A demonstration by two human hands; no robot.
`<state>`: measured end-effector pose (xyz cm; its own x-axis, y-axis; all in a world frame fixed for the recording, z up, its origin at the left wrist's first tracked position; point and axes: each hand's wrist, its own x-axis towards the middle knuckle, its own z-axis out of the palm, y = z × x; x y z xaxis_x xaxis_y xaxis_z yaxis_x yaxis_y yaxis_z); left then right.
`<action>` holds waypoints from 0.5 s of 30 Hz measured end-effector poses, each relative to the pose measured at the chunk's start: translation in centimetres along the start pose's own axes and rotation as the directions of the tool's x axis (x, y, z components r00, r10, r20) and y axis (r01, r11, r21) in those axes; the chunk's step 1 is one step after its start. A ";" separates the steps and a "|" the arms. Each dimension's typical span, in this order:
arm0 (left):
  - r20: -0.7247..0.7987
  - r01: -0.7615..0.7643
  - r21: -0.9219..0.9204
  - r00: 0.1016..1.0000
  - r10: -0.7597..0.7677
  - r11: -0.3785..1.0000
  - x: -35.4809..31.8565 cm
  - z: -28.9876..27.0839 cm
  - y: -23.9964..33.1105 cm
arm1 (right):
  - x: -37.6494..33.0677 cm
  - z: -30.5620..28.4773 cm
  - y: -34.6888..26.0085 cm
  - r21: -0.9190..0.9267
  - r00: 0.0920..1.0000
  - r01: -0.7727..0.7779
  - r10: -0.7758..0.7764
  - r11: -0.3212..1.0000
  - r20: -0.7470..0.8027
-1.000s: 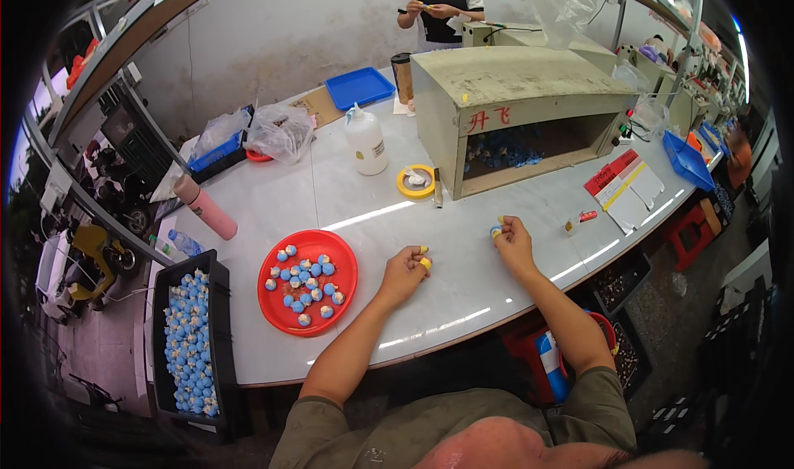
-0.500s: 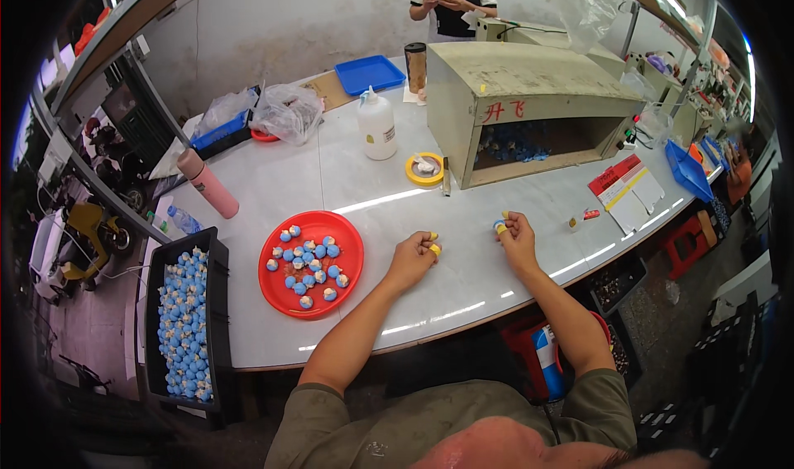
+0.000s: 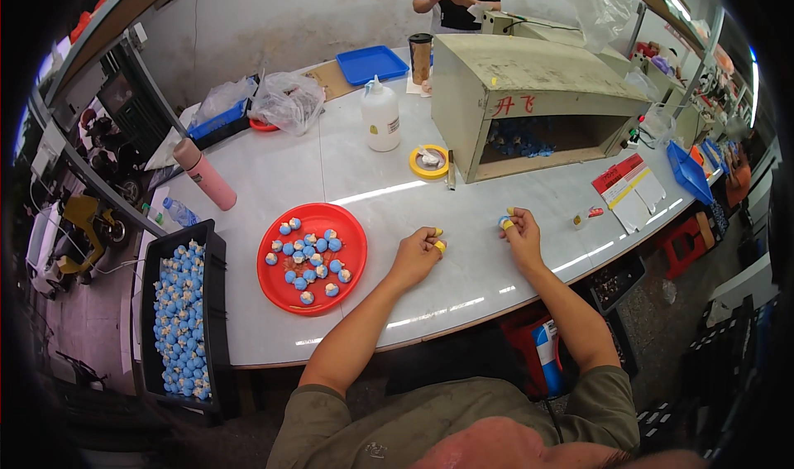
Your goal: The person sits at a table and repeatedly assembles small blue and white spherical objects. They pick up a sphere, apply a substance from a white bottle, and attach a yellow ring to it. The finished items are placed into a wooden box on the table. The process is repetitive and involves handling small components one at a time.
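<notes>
Above the tabletop, my right hand [image 3: 523,239] pinches a small blue ball [image 3: 504,222] between thumb and fingers. My left hand [image 3: 418,256] is closed to its left, thumb and fingertips drawn together. Whatever may be between those fingertips is too small to make out. Yellow covers sit on fingertips of both hands. Left of my left hand lies a round red tray [image 3: 275,282] with several small blue balls topped by cream-coloured pieces. A black crate [image 3: 217,303] at the table's left end is heaped with similar balls.
Ahead stands a beige metal box [image 3: 529,64] with blue pieces inside. Near it are a white squeeze bottle [image 3: 380,120], a yellow tape roll [image 3: 420,169] and a tumbler [image 3: 420,59]. A pink flask [image 3: 204,174] stands left; papers [image 3: 628,192] lie right. Another person [image 3: 459,2] works across the table.
The view has shifted slightly, so the table things appear a little displaced. Both hands keep nearly the same pose, and the blue ball stays in my right fingers.
</notes>
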<state>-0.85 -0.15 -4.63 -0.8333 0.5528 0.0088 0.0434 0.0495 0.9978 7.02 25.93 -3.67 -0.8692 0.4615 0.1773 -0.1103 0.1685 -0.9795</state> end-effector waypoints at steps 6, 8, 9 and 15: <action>0.002 -0.002 -0.033 1.000 0.002 0.999 -0.3 0.1 0.1 | 0.1 0.0 0.4 0.007 1.000 0.019 -0.019 1.000 0.002; 0.004 -0.001 -0.035 1.000 0.002 0.999 -0.3 0.2 0.1 | 0.1 0.0 0.5 0.002 1.000 0.028 -0.028 1.000 -0.001; 0.006 -0.001 -0.036 1.000 0.002 0.999 -0.2 0.2 0.1 | 0.2 -0.2 0.4 0.007 1.000 0.024 -0.024 1.000 -0.007; -0.005 0.021 -0.076 1.000 -0.021 0.997 0.2 0.4 0.4 | 0.1 0.1 0.2 0.035 0.999 0.014 -0.013 0.999 -0.030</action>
<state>-0.84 0.31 -4.25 -0.8367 0.5475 -0.0122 -0.0159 -0.0021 0.9999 6.83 25.93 -3.89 -0.8526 0.4857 0.1928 -0.1394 0.1441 -0.9797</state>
